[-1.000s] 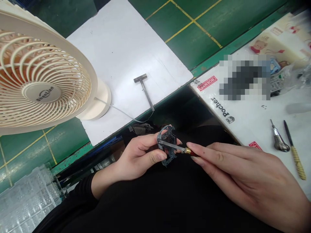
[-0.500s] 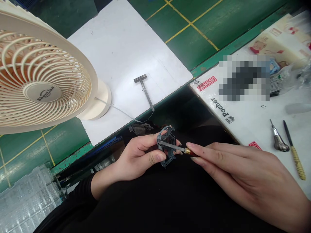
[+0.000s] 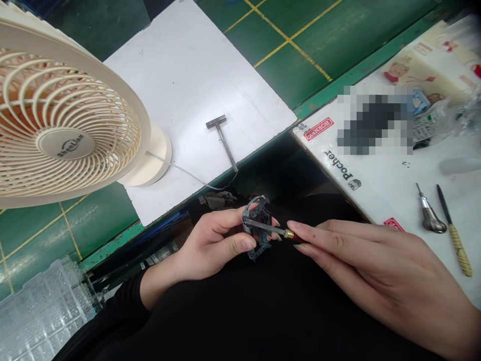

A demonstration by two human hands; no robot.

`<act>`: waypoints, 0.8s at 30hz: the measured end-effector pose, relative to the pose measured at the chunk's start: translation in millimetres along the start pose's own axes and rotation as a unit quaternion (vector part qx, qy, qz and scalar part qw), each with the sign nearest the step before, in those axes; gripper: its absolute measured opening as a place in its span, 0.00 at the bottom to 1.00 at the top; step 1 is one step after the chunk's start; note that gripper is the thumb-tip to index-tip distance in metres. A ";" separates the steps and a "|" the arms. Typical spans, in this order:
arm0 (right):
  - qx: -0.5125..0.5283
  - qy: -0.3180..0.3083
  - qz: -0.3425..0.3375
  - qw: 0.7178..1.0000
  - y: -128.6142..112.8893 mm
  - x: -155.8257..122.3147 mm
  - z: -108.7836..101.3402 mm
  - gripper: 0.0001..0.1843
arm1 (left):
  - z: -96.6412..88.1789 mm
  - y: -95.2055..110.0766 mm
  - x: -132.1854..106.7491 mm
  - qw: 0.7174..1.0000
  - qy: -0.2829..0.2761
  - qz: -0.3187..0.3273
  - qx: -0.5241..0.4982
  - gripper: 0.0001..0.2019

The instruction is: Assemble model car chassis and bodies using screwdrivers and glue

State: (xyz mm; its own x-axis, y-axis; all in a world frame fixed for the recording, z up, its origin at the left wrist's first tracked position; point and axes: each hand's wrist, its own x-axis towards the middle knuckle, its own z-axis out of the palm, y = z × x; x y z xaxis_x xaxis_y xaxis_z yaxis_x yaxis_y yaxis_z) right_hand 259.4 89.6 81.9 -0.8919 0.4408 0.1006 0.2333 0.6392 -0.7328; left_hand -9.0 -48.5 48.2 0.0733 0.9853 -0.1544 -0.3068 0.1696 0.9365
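My left hand is closed on a small dark grey part that looks like a plastic frame with a curved rim and openings, pinched between thumb and fingers above my lap. Between the thumb and fingertips of my right hand is a flat-bladed hand tool with a grey metal blade, a brass collar and a reddish handle. Its blade lies across the grey part, with the tip by the curved rim. My right palm hides most of the handle.
A cream fan stands at the left on a white board, near a T-shaped metal tool. On the right-hand work surface lie a silver-handled pointed tool, a yellow-handled tool and plastic bags. Clear plastic trays are at lower left.
The view has shifted very slightly. Both hands keep their hold, and the blade stays against the grey part with hardly any visible movement.
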 end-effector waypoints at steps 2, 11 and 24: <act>0.005 -0.002 0.000 1.000 -1.7 1.1 -0.3 0.17 | 0.0 0.0 -0.2 1.000 -0.002 -0.001 -0.005 0.16; 0.017 -0.005 0.009 1.000 -3.7 1.7 -1.7 0.18 | -1.1 -1.2 -0.8 1.000 0.001 -0.004 -0.005 0.17; 0.027 0.000 0.008 1.000 -1.2 4.6 -1.0 0.19 | -0.2 -0.3 1.1 1.000 0.006 0.005 -0.003 0.15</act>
State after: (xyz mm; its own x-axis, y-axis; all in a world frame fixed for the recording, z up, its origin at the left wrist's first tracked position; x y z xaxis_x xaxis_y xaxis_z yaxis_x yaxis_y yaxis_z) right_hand 255.4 91.4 83.9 -0.8886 0.4501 0.0885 0.2258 0.5971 -0.7697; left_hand -9.0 -47.5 47.7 0.0582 0.9872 -0.1485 -0.3140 0.1593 0.9360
